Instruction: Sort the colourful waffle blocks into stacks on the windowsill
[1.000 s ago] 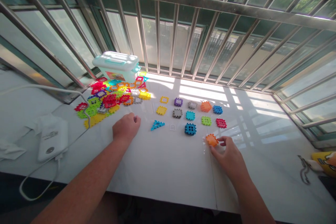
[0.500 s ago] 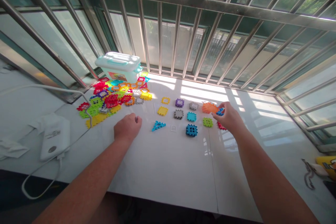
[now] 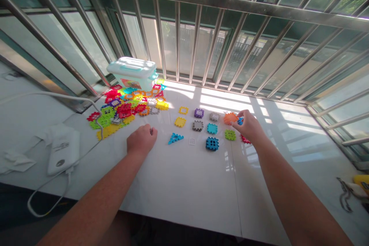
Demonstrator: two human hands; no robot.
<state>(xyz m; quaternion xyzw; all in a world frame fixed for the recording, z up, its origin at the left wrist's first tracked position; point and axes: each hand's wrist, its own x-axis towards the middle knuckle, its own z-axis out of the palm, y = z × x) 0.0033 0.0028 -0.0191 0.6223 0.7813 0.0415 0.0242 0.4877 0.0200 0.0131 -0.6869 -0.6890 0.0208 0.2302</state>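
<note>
My right hand [image 3: 251,127] reaches to the right end of the laid-out plastic building blocks. Its thumb and fingers pinch a blue building block [image 3: 240,120], partly covered by the fingers. Right against the thumb tip lies an orange building block [image 3: 231,118]. A red building block [image 3: 245,139] shows partly from under this hand, and a green window block [image 3: 230,135] is just left of it. My left hand [image 3: 142,139] rests on the table as a closed fist, with nothing visible in it. The closest piece to it is a blue triangle block [image 3: 175,138].
Several sorted blocks, among them a yellow one [image 3: 180,122] and a dark blue stack [image 3: 212,143], lie mid-table. A heap of mixed blocks [image 3: 127,110] sits before a lidded tub [image 3: 132,73]. At left are a white power bank [image 3: 63,152] and cable; metal bars [image 3: 198,46] stand behind.
My right hand has shifted slightly left with the blue block, closer to the orange one. My left fist stays in place. The whole view has moved a little.
</note>
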